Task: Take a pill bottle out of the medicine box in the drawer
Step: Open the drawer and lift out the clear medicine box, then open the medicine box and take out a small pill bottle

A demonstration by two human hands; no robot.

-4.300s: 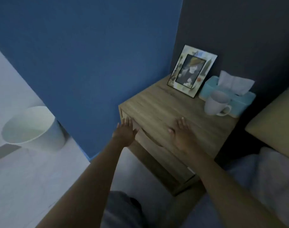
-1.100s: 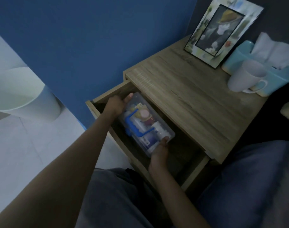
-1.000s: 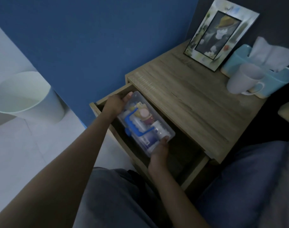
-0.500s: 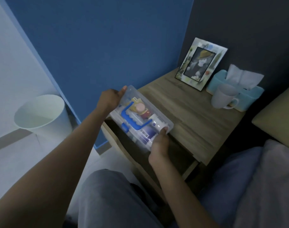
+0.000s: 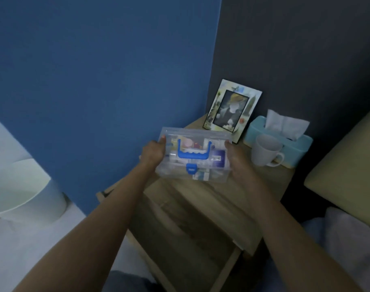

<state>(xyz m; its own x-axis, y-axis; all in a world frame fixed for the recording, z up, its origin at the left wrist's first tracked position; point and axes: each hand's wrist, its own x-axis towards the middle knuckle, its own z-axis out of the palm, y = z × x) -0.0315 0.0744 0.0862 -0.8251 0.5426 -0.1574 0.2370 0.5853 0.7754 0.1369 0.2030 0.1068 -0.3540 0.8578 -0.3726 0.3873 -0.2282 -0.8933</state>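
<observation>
We observe the medicine box (image 5: 193, 158), lid closed, held above the nightstand (image 5: 190, 199) and open drawer (image 5: 186, 256). The left hand (image 5: 153, 153) and right hand (image 5: 237, 160) grip its 2 ends.

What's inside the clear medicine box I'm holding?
Through the medicine box lid, blurred packets and boxes show, one purple. The blue handle covers some contents; no pill bottle is clearly identifiable.

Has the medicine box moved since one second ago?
Yes. The medicine box went up out of the open drawer; both hands hold it above the nightstand top.
</observation>
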